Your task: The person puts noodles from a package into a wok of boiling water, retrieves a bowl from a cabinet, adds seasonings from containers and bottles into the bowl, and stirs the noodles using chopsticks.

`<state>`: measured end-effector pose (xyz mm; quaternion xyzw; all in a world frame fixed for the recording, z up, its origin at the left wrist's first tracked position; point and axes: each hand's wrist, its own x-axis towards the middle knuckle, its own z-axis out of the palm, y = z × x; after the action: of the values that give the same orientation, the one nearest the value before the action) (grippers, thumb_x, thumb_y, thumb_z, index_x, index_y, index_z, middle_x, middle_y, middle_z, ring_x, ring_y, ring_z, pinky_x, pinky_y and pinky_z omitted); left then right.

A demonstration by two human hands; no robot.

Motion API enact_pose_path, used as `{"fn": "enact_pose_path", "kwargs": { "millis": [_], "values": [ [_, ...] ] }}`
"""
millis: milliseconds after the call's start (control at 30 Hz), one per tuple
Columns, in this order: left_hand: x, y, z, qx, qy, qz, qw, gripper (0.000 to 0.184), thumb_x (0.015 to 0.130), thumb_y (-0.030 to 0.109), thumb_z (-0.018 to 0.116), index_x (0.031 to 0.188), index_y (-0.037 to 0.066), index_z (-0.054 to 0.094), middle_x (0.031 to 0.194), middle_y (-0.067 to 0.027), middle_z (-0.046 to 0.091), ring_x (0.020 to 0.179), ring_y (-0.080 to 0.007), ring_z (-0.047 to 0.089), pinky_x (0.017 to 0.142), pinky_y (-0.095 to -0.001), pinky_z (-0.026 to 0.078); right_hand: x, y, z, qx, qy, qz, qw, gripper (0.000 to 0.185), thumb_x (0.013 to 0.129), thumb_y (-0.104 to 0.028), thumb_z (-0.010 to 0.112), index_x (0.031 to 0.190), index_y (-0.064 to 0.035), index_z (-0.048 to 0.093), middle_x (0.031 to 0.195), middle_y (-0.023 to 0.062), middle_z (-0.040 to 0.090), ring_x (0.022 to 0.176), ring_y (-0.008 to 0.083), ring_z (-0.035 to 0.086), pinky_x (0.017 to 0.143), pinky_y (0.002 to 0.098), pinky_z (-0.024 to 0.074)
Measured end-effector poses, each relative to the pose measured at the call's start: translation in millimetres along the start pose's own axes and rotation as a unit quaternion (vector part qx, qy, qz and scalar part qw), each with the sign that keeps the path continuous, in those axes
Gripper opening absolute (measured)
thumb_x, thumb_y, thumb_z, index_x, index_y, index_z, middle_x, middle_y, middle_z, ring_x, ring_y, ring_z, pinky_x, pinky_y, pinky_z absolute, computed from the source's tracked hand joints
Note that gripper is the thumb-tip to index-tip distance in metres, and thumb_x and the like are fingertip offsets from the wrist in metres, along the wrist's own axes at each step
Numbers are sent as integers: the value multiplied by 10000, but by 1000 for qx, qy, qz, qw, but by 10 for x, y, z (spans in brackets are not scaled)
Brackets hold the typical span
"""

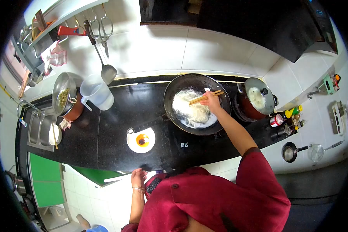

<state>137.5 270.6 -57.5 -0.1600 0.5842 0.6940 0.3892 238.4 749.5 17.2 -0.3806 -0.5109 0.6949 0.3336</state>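
My right hand [211, 101] is closed on a pair of wooden chopsticks [199, 99] over the dark wok [174, 122]. The chopstick tips touch the white noodles [189, 106] inside it, where some whitish liquid shows at the lower right. My left hand [138, 177] hangs by the counter's front edge, its fingers curled; whether it holds anything is too small to tell. Left of the wok lies a white plate [130, 146] with an orange-yellow sauce or egg and a dark spot in the middle.
A lidded pot [255, 98] stands right of the wok, with seasoning bottles [295, 110] beyond. To the left are a plastic jug [98, 94], a strainer bowl [64, 91], a white bowl [55, 134] and the sink [34, 127]. A spatula [108, 72] hangs on the wall.
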Motion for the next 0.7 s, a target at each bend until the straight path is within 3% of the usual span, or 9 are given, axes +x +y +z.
{"fn": "enact_pose_path", "kwargs": {
  "millis": [33, 100, 133, 233, 367, 500, 700],
  "values": [
    [-2, 5, 15, -2, -2, 1, 1000, 110, 791, 108, 460, 890, 76, 497, 742, -77, 564, 620, -172, 560, 519, -263, 452, 17, 12, 30, -1, -1, -1, 1000, 262, 852, -271, 446, 827, -15, 495, 742, 138, 554, 535, 181, 576, 460, 242, 491],
    [11, -15, 15, -1, -4, 3, 1000, 109, 791, 109, 463, 888, 75, 500, 742, -75, 564, 619, -172, 560, 518, -263, 453, 50, 43, 65, 110, 82, 196, 971, 254, 852, -241, 437, 801, -2, 504, 731, 164, 551, 584, 207, 586, 494, 252, 506],
    [22, -19, 18, 0, -6, 6, 1000, 108, 791, 109, 466, 886, 74, 503, 741, -74, 565, 618, -172, 561, 517, -264, 454, 42, 65, 45, 159, 65, 206, 963, 225, 831, -186, 463, 767, 28, 478, 812, 193, 520, 673, 247, 579, 584, 252, 527],
    [22, -13, 29, -8, -8, 6, 1000, 105, 792, 108, 467, 883, 75, 508, 735, -73, 564, 616, -169, 561, 513, -260, 455, 43, -2, -29, 238, 61, 260, 934, 225, 831, -200, 465, 769, 13, 504, 712, 174, 554, 558, 194, 571, 482, 218, 511],
    [-19, 21, 43, -10, 4, 6, 1000, 104, 793, 105, 466, 883, 74, 508, 731, -72, 563, 616, -166, 561, 512, -258, 456, -73, -376, -172, 290, 39, 190, 937, 178, 813, -149, 488, 739, 10, 516, 675, 183, 560, 522, 184, 566, 469, 198, 508],
    [6, 8, 33, -3, 2, 7, 1000, 106, 797, 106, 458, 886, 69, 505, 735, -72, 563, 619, -164, 561, 514, -257, 456, -153, -801, -310, 272, 37, 88, 958, 229, 839, -208, 484, 806, 18, 497, 710, 187, 555, 559, 199, 571, 475, 207, 508],
    [85, -19, 84, 46, -20, 8, 999, 144, 822, 127, 419, 931, 56, 482, 778, -82, 564, 664, -168, 573, 549, -264, 467, -141, -508, -678, 241, 101, 41, 964, 223, 833, -228, 506, 871, -9, 511, 765, 128, 562, 687, 238, 582, 674, 323, 518]
  ]
}}
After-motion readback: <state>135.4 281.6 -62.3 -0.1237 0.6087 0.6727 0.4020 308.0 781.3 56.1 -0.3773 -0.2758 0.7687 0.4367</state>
